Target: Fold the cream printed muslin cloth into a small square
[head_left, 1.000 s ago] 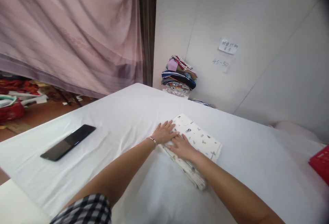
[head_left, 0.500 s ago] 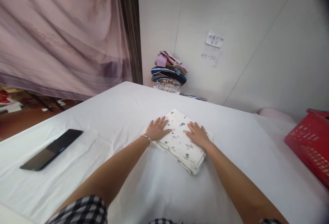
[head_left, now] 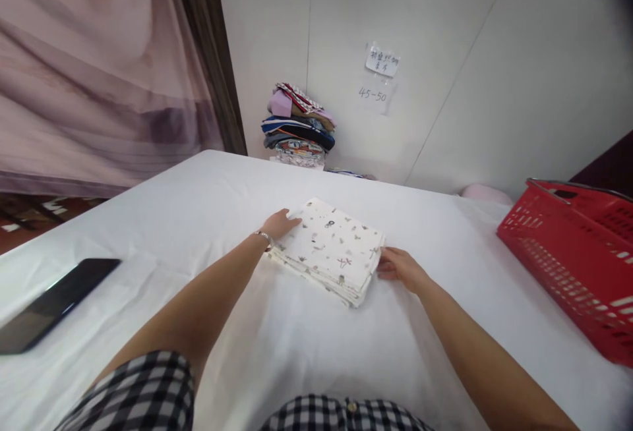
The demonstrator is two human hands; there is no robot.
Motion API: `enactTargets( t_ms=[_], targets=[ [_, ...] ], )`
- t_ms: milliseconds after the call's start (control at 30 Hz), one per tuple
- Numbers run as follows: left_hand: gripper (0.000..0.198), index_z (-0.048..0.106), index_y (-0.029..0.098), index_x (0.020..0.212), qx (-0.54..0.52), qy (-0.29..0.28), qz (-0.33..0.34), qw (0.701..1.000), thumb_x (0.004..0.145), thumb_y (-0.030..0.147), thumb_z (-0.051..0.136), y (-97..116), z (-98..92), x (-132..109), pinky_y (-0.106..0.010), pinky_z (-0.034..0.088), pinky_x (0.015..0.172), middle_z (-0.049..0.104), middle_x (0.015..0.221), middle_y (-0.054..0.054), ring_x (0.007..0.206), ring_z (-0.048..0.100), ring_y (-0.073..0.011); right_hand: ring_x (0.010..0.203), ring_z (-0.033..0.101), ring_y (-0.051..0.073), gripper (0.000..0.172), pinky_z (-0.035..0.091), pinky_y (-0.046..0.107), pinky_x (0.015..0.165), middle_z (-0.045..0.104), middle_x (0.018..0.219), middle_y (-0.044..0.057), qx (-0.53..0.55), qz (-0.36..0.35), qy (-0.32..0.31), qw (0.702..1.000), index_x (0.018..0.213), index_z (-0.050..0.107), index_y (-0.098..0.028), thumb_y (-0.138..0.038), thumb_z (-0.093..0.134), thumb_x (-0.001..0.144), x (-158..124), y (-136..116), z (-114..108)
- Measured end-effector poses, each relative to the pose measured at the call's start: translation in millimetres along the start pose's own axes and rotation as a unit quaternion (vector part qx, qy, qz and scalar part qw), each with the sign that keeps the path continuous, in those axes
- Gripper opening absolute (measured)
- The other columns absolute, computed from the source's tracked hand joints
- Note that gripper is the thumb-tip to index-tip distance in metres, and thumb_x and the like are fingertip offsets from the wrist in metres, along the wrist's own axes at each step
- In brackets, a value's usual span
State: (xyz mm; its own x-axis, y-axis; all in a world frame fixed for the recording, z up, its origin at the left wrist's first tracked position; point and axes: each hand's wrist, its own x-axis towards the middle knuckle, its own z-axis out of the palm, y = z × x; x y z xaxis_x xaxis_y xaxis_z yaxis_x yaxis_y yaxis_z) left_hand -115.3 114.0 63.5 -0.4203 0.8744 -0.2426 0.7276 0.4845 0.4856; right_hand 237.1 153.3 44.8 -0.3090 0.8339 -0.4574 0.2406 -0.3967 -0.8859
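Observation:
A folded white cloth (head_left: pixel 330 240) with small scattered prints lies in several layers on the white-covered table (head_left: pixel 237 187). My left hand (head_left: pixel 281 223), with a bracelet at the wrist, is closed at the cloth's left edge; its thumb reaches over the top and its other fingers are partly hidden. On the opposite side, my right hand (head_left: pixel 403 269) has its fingers bent against the right edge, near the front corner. Between the two hands the printed top layer is uncovered and fairly flat.
A black phone or tablet (head_left: pixel 54 302) lies at the table's left. To the right stands a red plastic basket (head_left: pixel 568 266). Behind the table, a stack of folded fabrics (head_left: pixel 299 131) leans near the wall with paper signs (head_left: pixel 380 62). A pink curtain (head_left: pixel 89 75) hangs at left.
Both hands lay flat on top of the cloth and have moved outward to its left and right edges. The cloth looks wider and flatter. The view has shifted right, showing more basket.

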Motion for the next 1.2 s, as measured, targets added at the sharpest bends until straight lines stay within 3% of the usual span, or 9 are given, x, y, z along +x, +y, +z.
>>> enactTargets(
  t_ms=[200,433,533,600,700,800,967,1100,1200],
  targets=[
    [0.063,0.06,0.011,0.106,0.003,-0.047,-0.028,0.998,0.066,0.059,0.057,-5.7,-9.0,3.6,-0.033,0.048,0.075,0.06,0.115,-0.016,0.1,0.058,-0.0312,0.065,0.061,0.015,0.04,0.054,0.031,0.062,0.065,0.089,0.009,0.004,0.023,-0.03,0.999,0.103,0.055,-0.017,-0.043,0.064,0.074,-6.1,1.7,20.1],
    [0.061,0.06,0.014,0.104,-0.093,-0.074,-0.051,0.992,0.064,0.061,0.059,-15.7,-8.6,-21.3,-0.031,0.05,0.069,0.063,0.11,-0.013,0.094,0.061,-0.0275,0.072,0.063,0.018,0.063,0.051,0.027,0.06,0.066,0.087,0.007,0.098,-0.06,0.039,0.993,0.126,0.04,-0.018,-0.015,0.064,0.068,12.1,-14.0,20.1],
    [0.066,0.057,0.013,0.106,-0.143,-0.1,-0.034,0.984,0.063,0.064,0.058,-17.0,1.2,-37.6,-0.029,0.05,0.066,0.061,0.112,-0.014,0.093,0.061,-0.0265,0.07,0.062,0.016,0.074,0.049,0.024,0.058,0.065,0.082,0.004,0.117,-0.105,0.091,0.983,0.135,0.032,-0.018,-0.013,0.064,0.068,25.7,-24.6,9.9],
    [0.07,0.056,0.012,0.105,-0.128,-0.107,-0.024,0.986,0.062,0.066,0.058,-18.4,9.6,-45.5,-0.03,0.05,0.066,0.061,0.111,-0.016,0.092,0.061,-0.0275,0.068,0.062,0.016,0.077,0.048,0.023,0.056,0.065,0.084,0.006,0.103,-0.079,0.109,0.986,0.138,0.027,-0.017,-0.015,0.063,0.07,31.9,-26.1,3.6],
    [0.073,0.054,0.012,0.109,-0.066,-0.061,-0.016,0.996,0.062,0.068,0.056,-20.0,19.4,-51.8,-0.033,0.049,0.072,0.059,0.113,-0.017,0.097,0.059,-0.0296,0.068,0.062,0.017,0.076,0.048,0.024,0.053,0.066,0.09,0.01,0.078,-0.018,0.105,0.991,0.14,0.024,-0.012,-0.021,0.062,0.075,30.9,-20.2,-1.1],
    [0.077,0.042,0.016,0.125,-0.016,0.003,-0.006,1.0,0.068,0.066,0.052,-17.3,23.0,-59.6,-0.036,0.048,0.076,0.059,0.114,-0.016,0.099,0.058,-0.0301,0.074,0.062,0.017,0.071,0.049,0.023,0.054,0.064,0.1,0.011,0.04,-0.03,0.107,0.993,0.139,0.029,-0.015,-0.028,0.062,0.077,16.5,-11.4,-2.5],
    [0.062,0.035,0.018,0.131,0.044,0.133,0.162,0.977,0.082,0.055,0.042,-9.7,26.9,-92.6,-0.041,0.041,0.094,0.043,0.133,-0.013,0.115,0.048,-0.0273,0.083,0.061,0.018,0.063,0.05,0.022,0.055,0.062,0.108,0.01,-0.01,-0.036,0.115,0.993,0.136,0.034,-0.017,-0.033,0.058,0.08,-18.2,3.9,-8.9],
    [0.06,0.037,0.018,0.13,0.096,0.115,0.379,0.913,0.082,0.052,0.047,-16.6,36.1,-119.4,-0.042,0.033,0.103,0.039,0.137,-0.012,0.126,0.037,-0.0248,0.072,0.061,0.015,0.057,0.049,0.022,0.052,0.063,0.101,0.01,-0.067,-0.052,0.122,0.989,0.133,0.039,-0.016,-0.036,0.056,0.082,-39.1,17.9,-13.9],
    [0.05,0.042,0.019,0.128,0.145,0.104,0.421,0.889,0.084,0.043,0.049,-27.8,41.8,-126.4,-0.047,0.03,0.105,0.042,0.135,-0.012,0.126,0.036,-0.0249,0.065,0.06,0.015,0.062,0.049,0.024,0.051,0.063,0.094,0.011,-0.091,-0.028,0.095,0.991,0.133,0.038,-0.014,-0.043,0.055,0.081,-48.3,23.0,-12.8]
  ],
)
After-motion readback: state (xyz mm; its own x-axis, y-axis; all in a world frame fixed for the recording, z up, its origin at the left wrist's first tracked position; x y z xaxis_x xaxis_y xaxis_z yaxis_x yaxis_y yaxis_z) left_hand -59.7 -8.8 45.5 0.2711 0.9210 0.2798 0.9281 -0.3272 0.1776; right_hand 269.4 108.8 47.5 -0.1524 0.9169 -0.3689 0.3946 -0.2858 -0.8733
